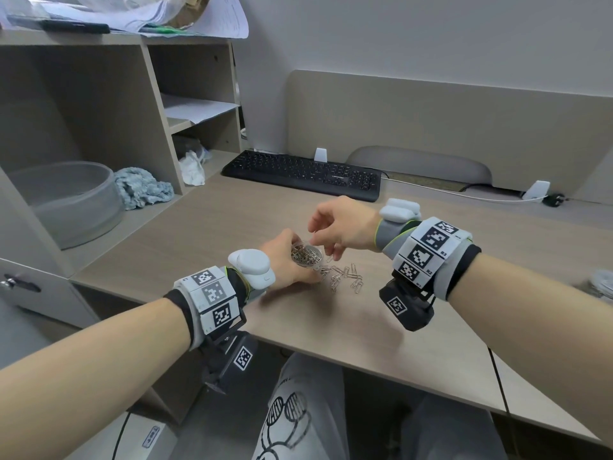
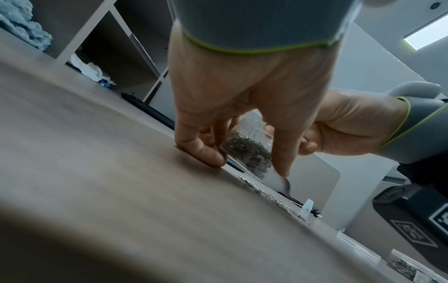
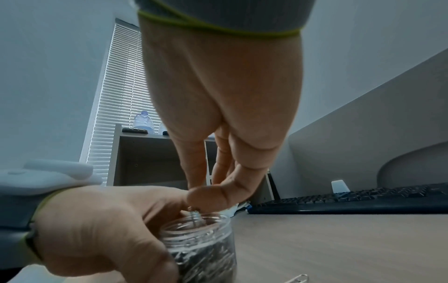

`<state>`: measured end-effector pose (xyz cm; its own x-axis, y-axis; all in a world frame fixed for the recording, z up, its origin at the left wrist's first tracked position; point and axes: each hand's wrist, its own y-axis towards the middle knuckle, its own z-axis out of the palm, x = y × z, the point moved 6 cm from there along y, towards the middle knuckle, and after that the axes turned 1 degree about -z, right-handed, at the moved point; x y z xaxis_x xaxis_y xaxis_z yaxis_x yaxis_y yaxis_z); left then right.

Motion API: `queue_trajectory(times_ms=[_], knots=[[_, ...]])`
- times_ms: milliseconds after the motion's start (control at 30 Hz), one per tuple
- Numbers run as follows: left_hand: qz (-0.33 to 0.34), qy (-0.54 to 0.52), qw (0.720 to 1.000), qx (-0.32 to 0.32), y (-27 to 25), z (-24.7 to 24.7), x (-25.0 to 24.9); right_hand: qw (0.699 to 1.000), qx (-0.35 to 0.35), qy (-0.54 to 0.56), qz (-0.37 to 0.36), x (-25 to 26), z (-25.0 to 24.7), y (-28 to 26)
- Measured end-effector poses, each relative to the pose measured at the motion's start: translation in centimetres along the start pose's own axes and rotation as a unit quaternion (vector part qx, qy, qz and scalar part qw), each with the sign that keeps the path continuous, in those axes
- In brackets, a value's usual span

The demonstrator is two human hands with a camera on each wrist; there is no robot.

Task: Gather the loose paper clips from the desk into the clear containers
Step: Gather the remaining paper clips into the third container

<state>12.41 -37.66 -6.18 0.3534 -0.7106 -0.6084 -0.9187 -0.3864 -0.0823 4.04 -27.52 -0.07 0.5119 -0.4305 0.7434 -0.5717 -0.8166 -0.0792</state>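
A small clear round jar (image 1: 306, 254), nearly full of silver paper clips, stands on the desk. My left hand (image 1: 288, 260) grips its side; the jar (image 3: 203, 243) fills the lower part of the right wrist view, and the jar (image 2: 249, 151) shows between my left fingers. My right hand (image 1: 320, 232) hovers right over the jar mouth. Thumb and fingertips (image 3: 206, 197) pinch a paper clip (image 3: 195, 215) that hangs into the opening. A loose heap of paper clips (image 1: 345, 277) lies on the desk just right of the jar.
A black keyboard (image 1: 302, 174) lies at the back of the desk (image 1: 414, 327). A shelf unit on the left holds a grey bowl (image 1: 69, 200) and a blue cloth (image 1: 142, 187). Another clear container of clips (image 1: 602, 285) sits at the far right edge.
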Motion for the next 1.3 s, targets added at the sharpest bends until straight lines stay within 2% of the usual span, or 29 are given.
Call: queue_trajectory(times_ms=[133, 233, 333, 533, 900, 1067, 1300], knots=[[-0.007, -0.01, 1.0, -0.006, 0.3, 0.0, 0.3, 0.995, -0.032, -0.086, 0.024, -2.0, -1.5, -0.4], [-0.01, -0.009, 1.0, 0.0, 0.4, 0.1, 0.3, 0.973, 0.014, -0.199, 0.112, -5.5, -2.1, -1.4], [-0.013, -0.012, 1.0, 0.003, 0.4, 0.1, 0.4, 0.955, 0.062, -0.232, 0.171, -7.7, -1.9, -2.6], [-0.014, -0.012, 1.0, 0.01, 0.4, 0.0, 0.6, 0.944, 0.126, -0.269, 0.145, -7.3, -0.4, -3.2], [-0.018, 0.002, 1.0, 0.006, 0.6, -0.1, 0.6, 0.953, 0.049, -0.269, 0.129, -7.3, 0.2, -1.8], [-0.018, 0.002, 1.0, 0.003, 0.5, -0.1, 0.5, 0.959, 0.046, -0.238, 0.15, -7.4, 0.3, -1.3], [-0.021, 0.002, 1.0, 0.0, 0.6, -0.1, 0.8, 0.964, 0.055, -0.215, 0.144, -6.7, 1.0, -0.3]])
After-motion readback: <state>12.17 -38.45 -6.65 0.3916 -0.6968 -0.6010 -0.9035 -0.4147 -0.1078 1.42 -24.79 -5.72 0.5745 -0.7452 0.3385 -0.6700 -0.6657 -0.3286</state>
